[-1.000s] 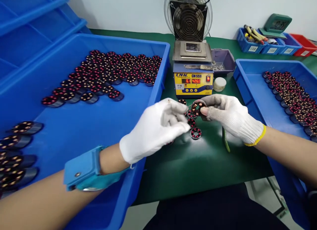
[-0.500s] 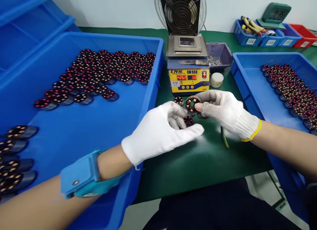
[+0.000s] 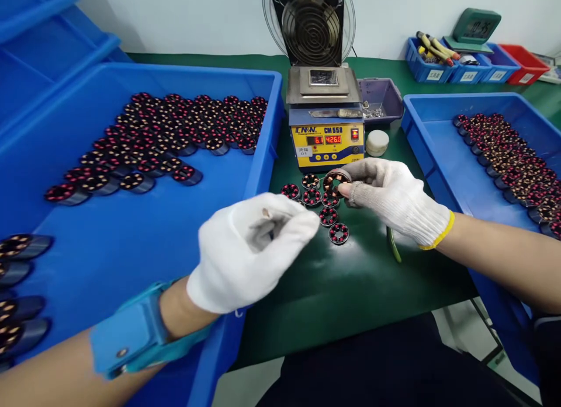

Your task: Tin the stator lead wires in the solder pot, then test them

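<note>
Between the gloved thumb and fingers of my right hand (image 3: 385, 197) is a motor stator (image 3: 336, 179), a black ring with copper windings, held up in front of the solder pot. Several more stators (image 3: 311, 197) with pink and copper windings sit on the green mat just below and left of it. My left hand (image 3: 254, 249), in a white glove, hangs over the near right rim of the left tray. Its thumb and fingertips are pressed together; whatever is between them, if anything, I cannot make out.
A yellow-fronted solder pot (image 3: 326, 141) stands ahead, a fan (image 3: 313, 30) behind it. Blue trays of stators flank me, left tray (image 3: 263, 162) and right tray (image 3: 421, 138). A round white tub (image 3: 377, 143), a purple bin (image 3: 381, 94) and a green-handled tool (image 3: 393, 244) are nearby.
My left hand has moved left and down, away from the held stator, and its fingers have closed together. The stators on the mat now show. My right hand still holds its stator.
</note>
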Demonstrator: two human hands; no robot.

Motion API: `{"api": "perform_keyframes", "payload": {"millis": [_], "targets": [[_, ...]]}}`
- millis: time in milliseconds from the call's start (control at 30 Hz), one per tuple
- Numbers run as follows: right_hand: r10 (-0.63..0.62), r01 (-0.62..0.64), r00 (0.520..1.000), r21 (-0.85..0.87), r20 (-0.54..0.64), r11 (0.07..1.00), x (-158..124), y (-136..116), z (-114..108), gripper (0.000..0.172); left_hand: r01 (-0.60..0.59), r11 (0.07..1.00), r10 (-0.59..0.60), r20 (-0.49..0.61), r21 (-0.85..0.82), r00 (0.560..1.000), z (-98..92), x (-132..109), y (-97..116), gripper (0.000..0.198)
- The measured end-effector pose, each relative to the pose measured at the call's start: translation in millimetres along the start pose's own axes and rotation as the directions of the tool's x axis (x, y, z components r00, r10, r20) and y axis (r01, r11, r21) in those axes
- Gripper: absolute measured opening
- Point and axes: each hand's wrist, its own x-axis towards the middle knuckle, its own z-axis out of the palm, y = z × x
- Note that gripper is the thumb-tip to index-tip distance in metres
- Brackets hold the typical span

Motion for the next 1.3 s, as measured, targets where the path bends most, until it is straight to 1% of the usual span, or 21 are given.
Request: {"api": "perform_keyframes", "payload": {"millis": [33, 100, 133, 200, 267, 333, 367, 400, 433, 467, 500, 533, 633, 733, 800, 900, 933, 1133, 1300], "targets": [[-0.008, 0.008, 1.000, 0.010, -0.005, 1.000, -0.7, -1.7, -0.5, 0.016, 0.019, 0.999, -0.020, -0.021, -0.029, 1.000, 0.1, 2.0, -1.1, 0.020], [-0.046, 0.046, 0.999, 0.001, -0.017, 0.999, -0.3, -6.5, -3.4, 0.017, 0.000, 0.999, 0.000, -0.001, -0.047, 1.000, 0.7, 7.8, -3.4, 0.021], [-0.082, 0.082, 0.996, -0.025, -0.029, 0.996, 1.9, -9.7, -6.4, 0.018, 0.012, 0.999, -0.010, 0.038, -0.042, 0.999, 1.2, 10.9, -4.3, 0.020], [-0.185, 0.178, 0.981, -0.114, -0.061, 0.977, 13.2, -18.1, -15.7, 0.019, 0.072, 0.997, -0.067, 0.143, -0.029, 0.988, 2.5, 16.3, -5.3, 0.019], [-0.316, 0.286, 0.943, -0.238, -0.102, 0.928, 36.1, -29.8, -27.9, 0.017, 0.127, 0.992, -0.119, 0.252, -0.015, 0.960, 4.1, 19.8, -5.4, 0.021], [-0.435, 0.346, 0.891, -0.426, -0.129, 0.836, 69.2, -44.2, -40.3, 0.016, 0.132, 0.991, -0.133, 0.325, 0.026, 0.936, 5.9, 21.2, -5.1, 0.021], [-0.486, 0.340, 0.864, -0.556, -0.135, 0.758, 87.8, -51.8, -45.5, 0.016, 0.116, 0.992, -0.128, 0.347, 0.055, 0.929, 6.7, 21.3, -4.9, 0.021], [-0.523, 0.313, 0.845, -0.684, -0.117, 0.659, 106.7, -59.4, -49.7, 0.018, 0.096, 0.992, -0.119, 0.364, 0.082, 0.924, 7.4, 21.1, -4.9, 0.020], [-0.570, 0.289, 0.815, -0.779, -0.104, 0.556, 124.8, -66.5, -52.6, 0.020, 0.077, 0.992, -0.110, 0.382, 0.101, 0.917, 8.0, 20.7, -5.0, 0.019], [-0.594, 0.263, 0.798, -0.828, -0.102, 0.495, 141.4, -72.9, -54.2, 0.021, 0.059, 0.992, -0.101, 0.406, 0.113, 0.909, 8.4, 20.2, -5.2, 0.018], [-0.603, 0.223, 0.791, -0.869, -0.105, 0.442, 156.0, -78.3, -54.4, 0.022, 0.040, 0.992, -0.088, 0.430, 0.121, 0.899, 8.6, 19.7, -5.6, 0.017], [-0.603, 0.184, 0.790, -0.896, -0.110, 0.405, 168.3, -82.7, -53.3, 0.023, 0.016, 0.991, -0.074, 0.451, 0.132, 0.890, 8.7, 19.2, -6.1, 0.016], [-0.572, 0.095, 0.816, -0.954, -0.090, 0.285, 192.8, -89.9, -44.6, 0.029, -0.072, 0.980, -0.028, 0.490, 0.183, 0.871, 8.4, 18.3, -7.7, 0.015], [-0.532, 0.083, 0.847, -0.980, -0.026, 0.180, 204.6, -90.8, -33.0, 0.039, -0.132, 0.965, -0.002, 0.511, 0.227, 0.859, 8.0, 18.1, -9.1, 0.015], [-0.497, 0.074, 0.868, -0.988, -0.005, 0.138, 209.1, -90.1, -26.6, 0.039, -0.150, 0.960, 0.003, 0.528, 0.236, 0.849, 7.9, 18.0, -10.3, 0.015], [-0.468, 0.057, 0.884, -0.993, 0.000, 0.107, 213.2, -89.1, -20.1, 0.028, -0.151, 0.959, -0.004, 0.543, 0.241, 0.840, 8.2, 17.5, -12.4, 0.015], [-0.461, 0.055, 0.887, -0.994, 0.003, 0.098, 214.0, -88.8, -18.8, 0.027, -0.147, 0.959, -0.009, 0.544, 0.243, 0.839, 8.4, 17.2, -12.9, 0.015], [-0.443, 0.043, 0.897, -0.998, 0.017, 0.051, 218.4, -86.2, -17.9, 0.030, -0.151, 0.953, -0.020, 0.549, 0.264, 0.835, 9.0, 16.2, -13.9, 0.015], [-0.453, 0.025, 0.892, -0.999, 0.006, 0.036, 221.5, -85.2, -17.7, 0.029, -0.186, 0.936, -0.010, 0.551, 0.298, 0.835, 10.4, 16.0, -15.4, 0.017]]}}
